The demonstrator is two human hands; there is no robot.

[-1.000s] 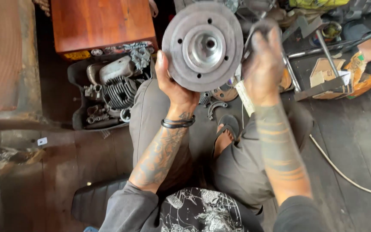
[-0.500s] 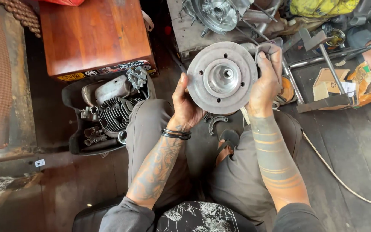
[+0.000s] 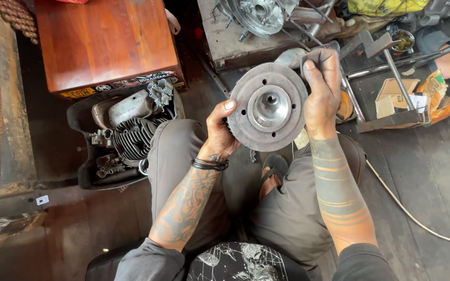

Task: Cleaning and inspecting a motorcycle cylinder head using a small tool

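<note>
Lowered toward the lap, one metal disc [image 3: 268,106] stays gripped by both hands: left hand [image 3: 220,130], right hand [image 3: 321,88]; black tray [image 3: 87,171] holds one finned cylinder [image 3: 134,138].

Even, soft daylight, no hard shadows. Brightest at top right and on the wooden box [image 3: 105,41], which shows a mild sheen. Metal disc [image 3: 267,106] catches dull glare at its hub; rim stays matte grey. Dim at left edge and under the knees; black tray [image 3: 87,171] of parts sits in shade. Focus sharp at centre, incl. both forearms. Slight wide-angle stretch at corners. No motion blur. Colours warm, contrast moderate.
</note>
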